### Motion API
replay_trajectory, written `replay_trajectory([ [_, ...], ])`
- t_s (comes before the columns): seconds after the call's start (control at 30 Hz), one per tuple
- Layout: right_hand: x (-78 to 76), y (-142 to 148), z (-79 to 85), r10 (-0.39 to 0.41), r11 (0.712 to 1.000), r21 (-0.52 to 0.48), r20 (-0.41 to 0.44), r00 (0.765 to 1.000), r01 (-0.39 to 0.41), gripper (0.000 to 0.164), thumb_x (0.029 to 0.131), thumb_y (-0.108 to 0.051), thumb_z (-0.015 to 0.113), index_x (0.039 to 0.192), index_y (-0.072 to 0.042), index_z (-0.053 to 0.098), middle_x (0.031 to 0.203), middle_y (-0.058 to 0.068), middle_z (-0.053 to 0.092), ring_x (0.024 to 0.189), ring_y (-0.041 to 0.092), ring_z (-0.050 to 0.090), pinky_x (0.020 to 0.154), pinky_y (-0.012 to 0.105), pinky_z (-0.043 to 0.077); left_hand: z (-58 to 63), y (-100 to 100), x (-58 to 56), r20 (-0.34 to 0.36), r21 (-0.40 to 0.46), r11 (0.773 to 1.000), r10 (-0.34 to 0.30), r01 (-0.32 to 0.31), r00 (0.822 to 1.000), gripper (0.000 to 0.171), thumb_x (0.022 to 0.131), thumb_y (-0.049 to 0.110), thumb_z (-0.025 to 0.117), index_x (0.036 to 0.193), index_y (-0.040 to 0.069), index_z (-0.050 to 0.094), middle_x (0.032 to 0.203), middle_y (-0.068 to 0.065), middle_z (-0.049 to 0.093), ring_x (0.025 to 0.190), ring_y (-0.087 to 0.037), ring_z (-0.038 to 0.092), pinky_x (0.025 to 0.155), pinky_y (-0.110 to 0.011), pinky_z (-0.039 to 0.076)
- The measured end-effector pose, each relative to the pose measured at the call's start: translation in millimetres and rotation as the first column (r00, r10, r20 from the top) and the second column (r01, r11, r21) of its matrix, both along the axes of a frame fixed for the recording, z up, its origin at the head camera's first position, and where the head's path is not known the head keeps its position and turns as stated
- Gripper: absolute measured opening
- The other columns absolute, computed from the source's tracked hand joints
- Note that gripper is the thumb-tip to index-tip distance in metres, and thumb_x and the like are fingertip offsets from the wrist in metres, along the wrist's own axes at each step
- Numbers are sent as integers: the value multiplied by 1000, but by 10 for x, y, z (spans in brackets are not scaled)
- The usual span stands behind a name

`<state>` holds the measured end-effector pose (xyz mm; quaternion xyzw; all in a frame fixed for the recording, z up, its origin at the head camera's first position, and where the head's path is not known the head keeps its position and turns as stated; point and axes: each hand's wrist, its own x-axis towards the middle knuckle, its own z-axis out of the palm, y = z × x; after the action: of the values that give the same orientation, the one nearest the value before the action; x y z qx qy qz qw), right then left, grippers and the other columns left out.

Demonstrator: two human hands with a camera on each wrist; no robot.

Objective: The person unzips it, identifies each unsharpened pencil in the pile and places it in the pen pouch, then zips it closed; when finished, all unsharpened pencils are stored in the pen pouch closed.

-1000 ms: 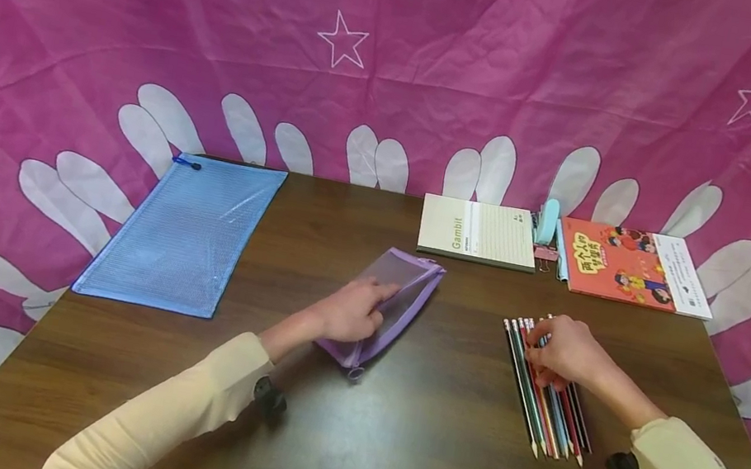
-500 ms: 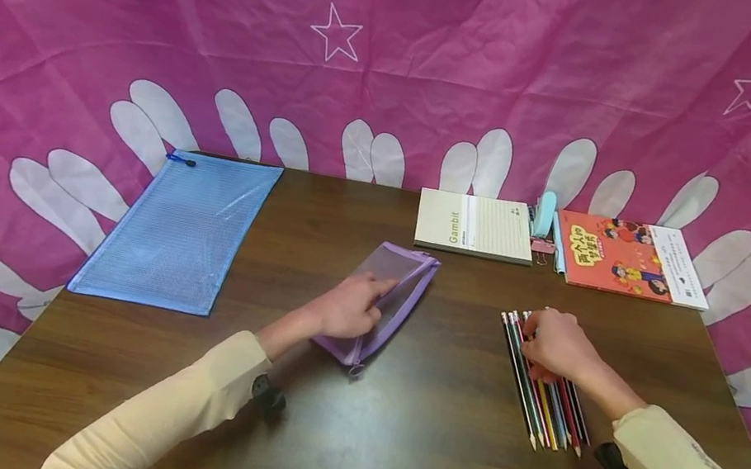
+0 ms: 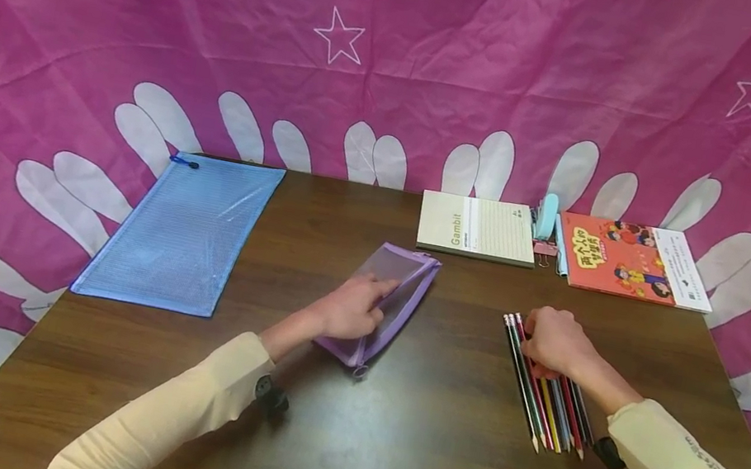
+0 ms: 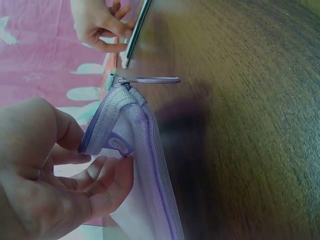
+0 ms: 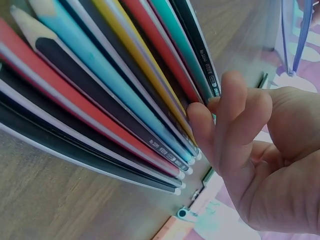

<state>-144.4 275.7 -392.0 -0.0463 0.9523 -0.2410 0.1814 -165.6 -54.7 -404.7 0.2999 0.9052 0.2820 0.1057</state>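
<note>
A purple mesh zip pouch (image 3: 400, 306) lies slanted in the middle of the table. My left hand (image 3: 353, 308) grips its zip edge between thumb and fingers, and the mouth gapes. In the left wrist view a metal ring pull (image 4: 155, 80) hangs from the zip. To the right, several sharpened pencils (image 3: 550, 420) lie side by side, their points toward me. My right hand (image 3: 558, 342) bends over their eraser ends. In the right wrist view its curled fingers (image 5: 202, 125) hold pencils near those ends; the thumb is mostly hidden.
A blue mesh zip bag (image 3: 179, 233) lies flat at the left. Along the back stand a Gambit notebook (image 3: 482, 228), a light-blue stapler (image 3: 547, 217), a pink binder clip (image 3: 545, 249) and an orange book (image 3: 627, 260). A pink curtain (image 3: 408, 47) hangs behind the table.
My right hand has shifted slightly left across the pencils and covers more of their eraser ends. The left hand and pouch stay in place.
</note>
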Motion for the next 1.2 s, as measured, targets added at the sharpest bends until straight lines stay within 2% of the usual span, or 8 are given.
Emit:
replay_trajectory([
  [0.27, -27, -15, -30, 3, 1000, 31, -22, 1000, -2, 13, 90, -3, 67, 86, 2, 56, 62, 10, 57, 44, 16, 61, 44, 30, 50, -12, 15, 9, -12, 6, 1000, 6, -6, 1000, 60, 87, 1, 58, 146, -5, 46, 108, -18, 58, 93, -26, 53, 81, -37, 50],
  [0.47, -50, -15, 1, 13, 998, 61, -48, 999, -10, 15, 88, -4, 69, 87, 1, 55, 63, 8, 56, 46, 17, 59, 44, 31, 48, -21, 24, -2, -14, 10, 1000, 21, -21, 1000, 61, 88, 2, 58, 147, -2, 45, 107, -17, 58, 94, -25, 53, 82, -38, 49],
  [0.63, -76, 9, 108, -15, 1000, 9, -84, 996, 16, 24, 88, -8, 70, 100, 5, 54, 67, 9, 58, 50, 18, 61, 47, 32, 50, -37, 20, 23, 12, 28, 998, 63, -63, 998, 63, 88, 2, 58, 149, -2, 43, 111, -18, 58, 94, -25, 54, 78, -36, 50],
  [0.8, -140, 9, 278, -71, 992, -114, -135, 988, 56, 32, 88, -11, 67, 110, 6, 50, 62, 6, 59, 50, 19, 59, 44, 31, 47, -40, 13, 65, 3, 70, 993, 97, -97, 995, 65, 85, 1, 58, 148, -3, 43, 110, -18, 58, 92, -26, 55, 76, -37, 51],
  [0.87, -167, -34, 339, -104, 979, -192, -146, 984, 75, 32, 89, -11, 65, 112, 5, 49, 63, 7, 60, 50, 20, 59, 43, 31, 47, -37, 8, 73, -10, 88, 991, 107, -105, 994, 66, 83, 0, 57, 147, -5, 43, 108, -19, 58, 92, -27, 55, 76, -38, 52],
  [0.97, -209, -145, 394, -169, 943, -310, -137, 976, 119, 33, 90, -12, 64, 114, 3, 48, 68, 9, 62, 50, 19, 57, 44, 32, 49, -21, 5, 79, -2, 105, 987, 124, -124, 992, 66, 83, 0, 57, 148, -5, 43, 106, -17, 58, 90, -27, 55, 72, -37, 52],
  [1.1, -256, -353, 407, -224, 871, -465, -94, 970, 157, 32, 91, -11, 63, 115, 3, 46, 69, 8, 65, 46, 14, 53, 42, 29, 47, 1, 3, 82, -1, 125, 983, 135, -134, 991, 65, 84, -1, 57, 147, -7, 43, 107, -17, 58, 92, -28, 56, 72, -36, 53],
  [1.2, -298, -532, 397, -256, 805, -564, -50, 965, 184, 32, 92, -9, 62, 116, 2, 44, 69, 4, 66, 44, 11, 51, 40, 26, 44, 9, 2, 83, -3, 132, 982, 139, -138, 990, 65, 84, -1, 57, 147, -7, 43, 109, -20, 58, 95, -30, 56, 76, -38, 53],
])
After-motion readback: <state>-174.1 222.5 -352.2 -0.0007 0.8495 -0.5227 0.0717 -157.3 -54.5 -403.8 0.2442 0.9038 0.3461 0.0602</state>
